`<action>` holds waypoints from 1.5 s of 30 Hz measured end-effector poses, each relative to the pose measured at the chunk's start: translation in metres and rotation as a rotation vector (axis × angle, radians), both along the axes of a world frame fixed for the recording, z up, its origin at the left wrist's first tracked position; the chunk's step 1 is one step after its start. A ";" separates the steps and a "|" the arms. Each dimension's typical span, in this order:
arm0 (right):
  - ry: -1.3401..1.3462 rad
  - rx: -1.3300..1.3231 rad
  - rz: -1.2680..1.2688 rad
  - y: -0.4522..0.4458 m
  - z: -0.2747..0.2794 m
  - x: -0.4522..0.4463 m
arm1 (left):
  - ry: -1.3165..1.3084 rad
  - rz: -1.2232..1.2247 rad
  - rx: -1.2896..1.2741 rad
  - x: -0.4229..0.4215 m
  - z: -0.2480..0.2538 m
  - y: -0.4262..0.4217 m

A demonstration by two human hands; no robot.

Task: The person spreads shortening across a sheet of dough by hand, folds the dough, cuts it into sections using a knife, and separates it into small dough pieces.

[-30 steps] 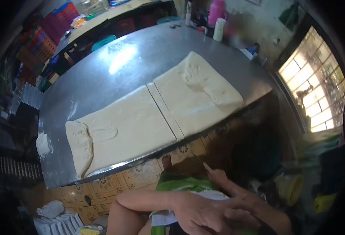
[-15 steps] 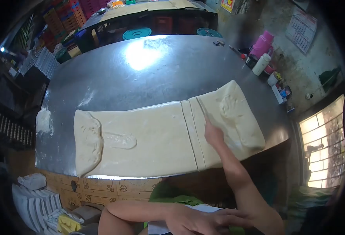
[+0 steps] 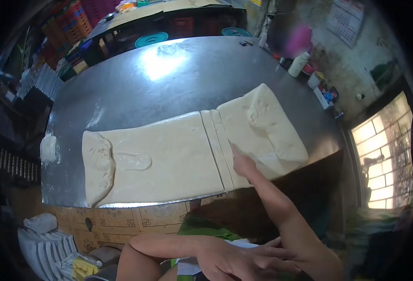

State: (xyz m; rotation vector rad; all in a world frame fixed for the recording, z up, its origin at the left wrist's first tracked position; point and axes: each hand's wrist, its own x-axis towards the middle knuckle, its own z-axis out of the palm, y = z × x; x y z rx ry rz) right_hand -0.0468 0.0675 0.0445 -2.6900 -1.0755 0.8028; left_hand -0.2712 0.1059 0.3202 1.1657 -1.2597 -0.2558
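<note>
A wide slab of pale dough (image 3: 173,157) lies along the near side of the metal table, its left end folded over and its right end lumpy. Two narrow strips are marked off by cuts right of its middle. My right hand (image 3: 245,167) is closed on a thin knife, whose blade is mostly hidden at the newest cut; the hand is low over the dough, near its front edge. My left hand (image 3: 244,261) rests in front of my body beside my right upper arm, fingers spread, holding nothing that shows.
White flour (image 3: 49,149) lies at the left edge of the metal table (image 3: 117,93). A white bottle (image 3: 298,64), a pink container (image 3: 300,40) and small items line the far right edge. Stacked crates (image 3: 59,35) stand back left. A barred window (image 3: 383,150) is at right.
My right hand with the knife has come up from beside the table onto the dough, then drawn toward the front edge, leaving a second strip cut. The left hand stays near my body; the view has shifted.
</note>
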 end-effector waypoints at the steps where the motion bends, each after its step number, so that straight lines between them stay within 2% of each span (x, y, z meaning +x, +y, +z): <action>1: 0.032 -0.008 0.005 -0.029 0.005 -0.017 | 0.106 -0.069 0.078 -0.003 0.009 -0.004; 2: 0.004 0.011 0.038 -0.059 0.006 -0.033 | 0.107 -0.080 0.085 -0.004 0.007 -0.016; 5: 0.007 0.006 0.063 -0.133 0.020 -0.081 | -0.058 0.015 -0.360 -0.003 -0.016 -0.051; 6: 0.030 -0.020 0.066 -0.153 0.022 -0.093 | -0.056 -0.005 -0.350 -0.006 -0.021 -0.058; 9: -0.019 -0.007 0.053 -0.212 -0.008 -0.129 | 0.102 0.184 -0.204 -0.024 -0.036 -0.063; 10: 0.018 0.027 0.043 -0.229 -0.015 -0.138 | 0.102 0.181 -0.198 -0.030 -0.043 -0.063; 12: 0.058 0.063 0.036 -0.275 -0.048 -0.154 | 0.162 0.399 0.019 -0.042 -0.056 -0.060; 13: 0.082 0.052 0.165 -0.304 -0.086 -0.164 | 0.171 0.396 0.025 -0.054 -0.059 -0.060; 14: 0.109 0.043 0.286 -0.312 -0.091 -0.176 | 0.278 0.471 0.093 -0.068 -0.061 -0.058; 15: 0.090 0.052 0.290 -0.309 -0.096 -0.165 | 0.354 0.561 0.161 -0.072 -0.064 -0.052; 18: 0.023 0.113 -0.110 -0.275 -0.021 -0.150 | 0.453 0.753 0.241 -0.077 -0.075 -0.037; 20: -0.185 0.414 -0.205 -0.242 0.005 -0.099 | 0.497 0.953 0.260 -0.076 -0.084 -0.024; 22: -0.097 0.187 -0.291 -0.205 0.046 -0.032 | 0.515 0.938 0.324 -0.065 -0.091 -0.003; 24: -0.286 0.283 -0.319 -0.180 0.055 0.025 | 0.556 0.929 0.435 -0.051 -0.103 0.020; 25: -0.283 0.274 -0.322 -0.163 0.070 0.041 | 0.562 0.922 0.432 -0.042 -0.111 0.033; 27: -0.493 0.165 -0.249 -0.139 0.098 0.063 | 0.528 0.996 0.525 -0.018 -0.132 0.059; 28: -0.494 0.154 -0.248 -0.128 0.097 0.067 | 0.509 1.034 0.570 -0.004 -0.144 0.071; 31: -0.471 0.475 -0.155 -0.107 0.083 0.053 | 0.399 1.219 0.547 0.058 -0.182 0.115; 32: -0.368 0.452 -0.133 -0.104 0.074 0.036 | 0.364 1.266 0.535 0.087 -0.202 0.137; 33: -0.270 0.431 -0.115 -0.103 0.064 0.017 | 0.268 1.361 0.713 0.122 -0.224 0.164; 34: -0.332 0.526 0.060 -0.107 0.053 0.001 | 0.157 1.447 0.888 0.157 -0.247 0.193; 35: -0.401 0.613 0.230 -0.113 0.045 -0.015 | 0.157 1.504 0.989 0.191 -0.272 0.223; 37: -0.117 0.361 -0.012 -0.120 0.044 -0.045 | 0.183 1.563 1.218 0.239 -0.285 0.256; 38: -0.155 0.351 -0.065 -0.124 0.048 -0.051 | 0.216 1.573 1.359 0.257 -0.284 0.264; 40: -0.089 0.414 -0.076 -0.128 0.061 -0.062 | 0.256 1.541 1.474 0.275 -0.326 0.274; 42: -0.096 0.442 -0.148 -0.130 0.058 -0.060 | 0.372 1.551 1.388 0.277 -0.308 0.258; 44: -0.062 0.502 -0.230 -0.128 0.045 -0.055 | 0.308 1.328 1.402 0.262 -0.277 0.243; 45: -0.067 0.514 -0.243 -0.125 0.031 -0.053 | 0.220 1.316 1.368 0.250 -0.262 0.232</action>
